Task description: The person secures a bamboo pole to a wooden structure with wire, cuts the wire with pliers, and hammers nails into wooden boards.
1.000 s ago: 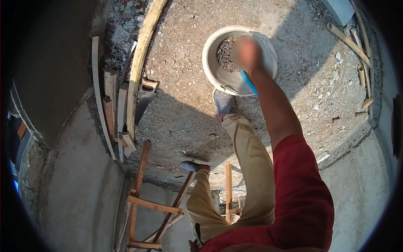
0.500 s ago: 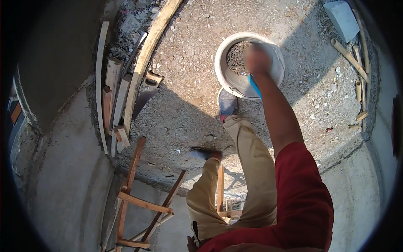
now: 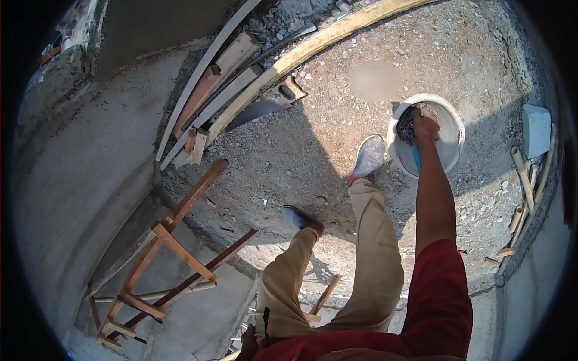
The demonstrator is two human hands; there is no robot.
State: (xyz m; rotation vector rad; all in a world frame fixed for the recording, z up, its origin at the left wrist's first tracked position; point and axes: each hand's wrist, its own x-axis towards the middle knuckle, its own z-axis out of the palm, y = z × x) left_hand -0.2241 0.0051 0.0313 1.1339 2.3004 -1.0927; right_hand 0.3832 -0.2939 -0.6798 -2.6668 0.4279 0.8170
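Note:
A pale round bucket (image 3: 459, 129) stands on the gravel ahead of my right foot. Dark metal nails (image 3: 406, 125) lie heaped in its left part. My right hand (image 3: 426, 127) reaches down into the bucket over the nails, its fingers bent together; what they hold, if anything, is hidden. Beside my wrist is a blue strip (image 3: 416, 159), like a tool's handle, partly covered by my arm. At the lower edge, by my left hip, only a dark bit of my left hand (image 3: 248, 342) shows, its fingers not clear.
Left of the bucket lies a handsaw (image 3: 265, 107) beside a long curved timber (image 3: 313, 47) and several planks. A wooden frame (image 3: 180, 253) leans at lower left. On the right are a white block (image 3: 536, 130) and bamboo pieces (image 3: 522, 174) along the wall's foot.
The view has turned, so the bucket now appears lower and farther right. My right hand remains inside it, over the nails.

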